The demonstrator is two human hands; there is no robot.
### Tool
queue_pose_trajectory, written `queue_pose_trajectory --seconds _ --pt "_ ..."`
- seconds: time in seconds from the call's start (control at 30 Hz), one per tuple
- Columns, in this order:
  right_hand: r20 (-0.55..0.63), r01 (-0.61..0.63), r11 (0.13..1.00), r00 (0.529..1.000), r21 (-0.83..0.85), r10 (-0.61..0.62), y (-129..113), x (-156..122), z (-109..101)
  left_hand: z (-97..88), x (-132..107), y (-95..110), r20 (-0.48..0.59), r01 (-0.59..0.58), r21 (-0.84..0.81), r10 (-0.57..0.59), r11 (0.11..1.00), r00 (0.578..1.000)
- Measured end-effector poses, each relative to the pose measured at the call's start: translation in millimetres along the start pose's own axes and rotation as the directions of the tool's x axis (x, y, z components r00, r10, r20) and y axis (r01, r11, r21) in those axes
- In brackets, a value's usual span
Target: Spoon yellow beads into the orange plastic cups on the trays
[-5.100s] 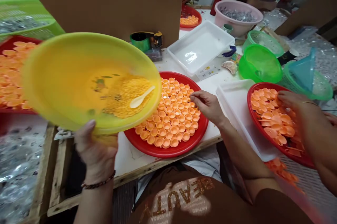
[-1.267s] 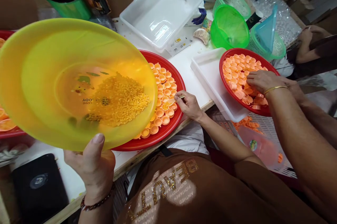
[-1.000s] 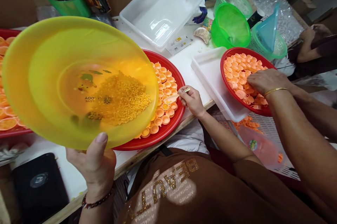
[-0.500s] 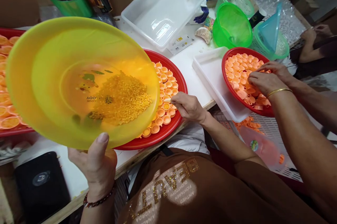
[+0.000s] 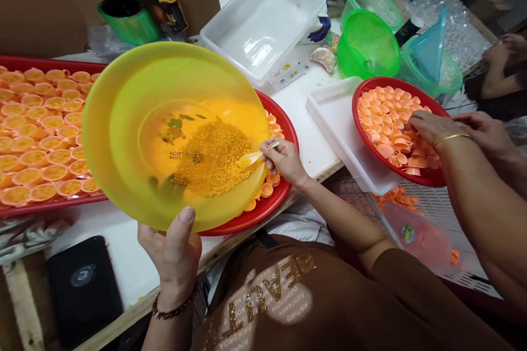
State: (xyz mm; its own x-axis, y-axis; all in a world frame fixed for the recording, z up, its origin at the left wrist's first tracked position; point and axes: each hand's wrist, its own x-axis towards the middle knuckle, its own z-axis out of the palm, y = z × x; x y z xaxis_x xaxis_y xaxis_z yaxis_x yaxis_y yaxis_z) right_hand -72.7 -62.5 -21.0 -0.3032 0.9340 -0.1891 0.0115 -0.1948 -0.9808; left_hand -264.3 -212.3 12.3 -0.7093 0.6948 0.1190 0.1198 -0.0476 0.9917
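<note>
My left hand (image 5: 171, 252) grips the near rim of a tilted yellow basin (image 5: 119, 120), thumb on the inside. A heap of small yellow beads (image 5: 218, 159) lies in the basin's lower right part. Between the fingers of my right hand (image 5: 284, 159) is a small pale spoon (image 5: 257, 157), its bowl at the beads' edge. Under the basin sits a round red tray (image 5: 290, 134) holding small orange cups (image 5: 267, 190); the basin covers most of it.
A red tray (image 5: 53, 205) of orange cups lies at left, near a black tablet-like object (image 5: 84, 290). Behind stand a white bin (image 5: 263, 21) and a green basin (image 5: 366, 46). At right, a co-worker's hands (image 5: 436, 126) reach into another red basin (image 5: 432, 175) of orange cups.
My right hand has brought the spoon from over the cups to the beads inside the basin. The view has shifted, showing more of the left tray. The co-worker's hands have moved slightly.
</note>
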Motion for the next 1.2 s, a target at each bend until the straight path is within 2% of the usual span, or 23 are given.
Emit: queue_pose_trajectory --seconds 0.1,0.17,0.27,0.33,0.4,0.47,0.53,0.57,0.63,0.73,0.8,0.9,0.97,1.07,1.2 --pt "-0.031 -0.044 0.99 0.998 0.133 0.049 -4 -3 -21 -1.6 2 -5 0.011 0.038 -0.019 -0.038 0.999 0.999" --pt "-0.067 -0.044 0.988 0.996 0.146 0.055 -5 -8 -38 -3.4 3 -7 -0.008 0.03 -0.018 -0.03 0.999 1.0" --pt "-0.12 0.011 0.999 0.993 0.037 -0.007 -3 -17 -61 -6.0 5 -9 -0.033 0.012 -0.002 -0.012 1.0 0.999" --pt "-0.116 0.097 0.985 0.987 -0.144 -0.114 2 -24 -73 -6.6 6 -9 -0.041 0.005 -0.026 -0.006 1.0 0.999" --pt "-0.031 0.252 0.895 0.959 -0.367 -0.283 7 -30 -81 -6.0 7 -9 -0.046 -0.015 -0.046 0.013 0.999 0.999" --pt "0.152 0.444 0.723 0.888 -0.529 -0.434 9 -35 -84 -4.4 7 -7 -0.047 -0.03 -0.058 0.028 0.998 0.999" --pt "0.318 0.596 0.551 0.793 -0.584 -0.52 5 -39 -84 -3.0 6 -6 -0.039 -0.026 -0.054 0.024 0.998 0.999" --pt "0.363 0.643 0.494 0.752 -0.585 -0.55 1 -41 -83 -2.7 6 -6 -0.036 -0.021 -0.055 0.019 0.998 0.999" --pt "0.341 0.673 0.459 0.712 -0.579 -0.613 -7 -42 -75 -3.0 4 -6 -0.028 -0.017 -0.031 0.016 0.999 0.999" --pt "0.186 0.626 0.528 0.728 -0.574 -0.66 -14 -38 -52 -3.8 0 -8 -0.004 0.003 -0.012 -0.003 1.0 1.0" --pt "0.127 0.564 0.608 0.782 -0.559 -0.61 -11 -34 -34 -3.2 -3 -7 0.019 0.029 -0.046 -0.029 0.999 0.999" --pt "0.07 0.371 0.807 0.921 -0.46 -0.383 0 -29 -13 -1.7 -8 -4 0.059 0.018 -0.033 -0.016 0.999 0.998" --pt "0.017 0.177 0.935 0.983 -0.308 -0.181 6 -27 -7 -1.9 -9 -3 0.077 -0.023 0.027 0.021 0.999 0.997" --pt "-0.028 -0.013 0.999 1.0 -0.048 0.011 6 -27 -11 -4.9 -8 -5 0.066 -0.017 0.034 0.015 0.999 0.998" --pt "-0.066 -0.066 0.993 0.995 0.099 0.073 2 -29 -32 -12.3 -4 -11 0.025 -0.02 0.026 0.019 0.999 1.0"
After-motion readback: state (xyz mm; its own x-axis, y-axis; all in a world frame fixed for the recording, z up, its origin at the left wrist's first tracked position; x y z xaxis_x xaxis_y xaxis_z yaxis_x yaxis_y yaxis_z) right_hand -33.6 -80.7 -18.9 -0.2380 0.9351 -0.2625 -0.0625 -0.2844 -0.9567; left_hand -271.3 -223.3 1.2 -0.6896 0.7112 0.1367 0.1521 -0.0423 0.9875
